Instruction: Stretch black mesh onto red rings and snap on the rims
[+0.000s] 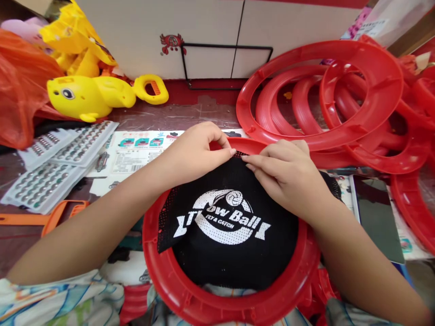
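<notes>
A red plastic ring lies in front of me with a black mesh net printed "Throw Ball" stretched over its middle. My left hand pinches the far edge of the net at the ring's far rim, fingers curled. My right hand rests on the net beside it, fingers pressed together on the same edge. The fingertips of both hands nearly meet.
Several more red rings are stacked at the right. Yellow plastic toys and an orange bag sit at the back left. Trays of button cells and printed sheets lie at the left.
</notes>
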Motion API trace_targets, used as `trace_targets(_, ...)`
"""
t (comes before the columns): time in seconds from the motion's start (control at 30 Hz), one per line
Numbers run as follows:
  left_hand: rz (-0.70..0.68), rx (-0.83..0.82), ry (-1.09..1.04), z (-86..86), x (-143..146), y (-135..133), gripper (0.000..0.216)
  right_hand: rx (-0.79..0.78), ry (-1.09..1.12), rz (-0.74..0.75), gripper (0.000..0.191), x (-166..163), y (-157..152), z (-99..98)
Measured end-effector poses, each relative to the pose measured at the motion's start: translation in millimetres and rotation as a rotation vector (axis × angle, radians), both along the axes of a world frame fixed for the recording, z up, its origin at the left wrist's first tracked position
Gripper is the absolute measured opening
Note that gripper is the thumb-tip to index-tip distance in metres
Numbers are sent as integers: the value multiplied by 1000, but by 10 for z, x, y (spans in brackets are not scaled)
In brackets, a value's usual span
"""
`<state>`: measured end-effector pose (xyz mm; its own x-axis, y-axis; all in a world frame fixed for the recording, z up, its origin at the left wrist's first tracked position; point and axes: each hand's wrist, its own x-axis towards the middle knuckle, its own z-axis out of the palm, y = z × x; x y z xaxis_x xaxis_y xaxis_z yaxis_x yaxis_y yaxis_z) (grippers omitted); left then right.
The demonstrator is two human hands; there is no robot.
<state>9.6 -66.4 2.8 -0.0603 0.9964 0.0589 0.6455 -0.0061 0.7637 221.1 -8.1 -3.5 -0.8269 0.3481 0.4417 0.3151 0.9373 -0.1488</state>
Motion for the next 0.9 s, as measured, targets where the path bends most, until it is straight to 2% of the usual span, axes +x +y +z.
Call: trace_targets(0.9,-3,-78,-3,-81,-7,44,24,-33,-140,-87,37,-30,-11,-70)
